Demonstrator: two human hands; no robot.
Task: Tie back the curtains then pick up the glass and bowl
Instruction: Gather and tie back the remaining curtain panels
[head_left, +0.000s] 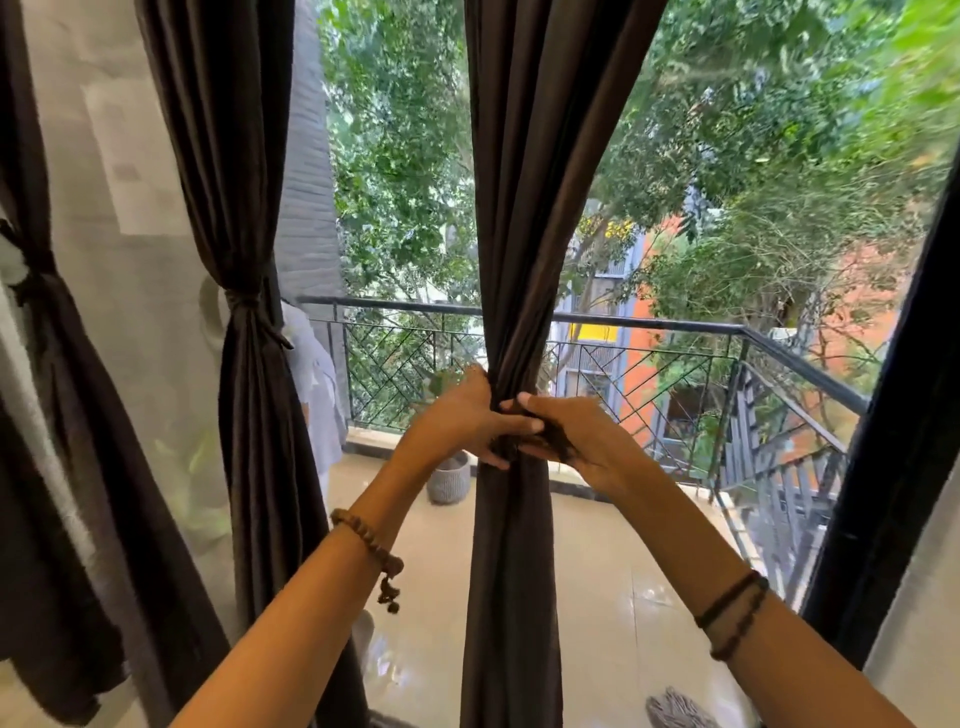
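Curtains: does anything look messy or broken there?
Nothing looks broken or spilled. Two curtains on the left are already tied. The left hand and right hand grip the middle curtain, bunched but not yet tied.

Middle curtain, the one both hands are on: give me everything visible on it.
The middle curtain is dark brown, smooth with a slight sheen, and hangs in long vertical folds in front of the glass facing the balcony. It is gathered to a narrow waist at the hands and widens again below, running out of frame at the bottom. The left hand wraps the bunched fabric; the right hand pinches a dark tie at the waist. No finished knot is visible.
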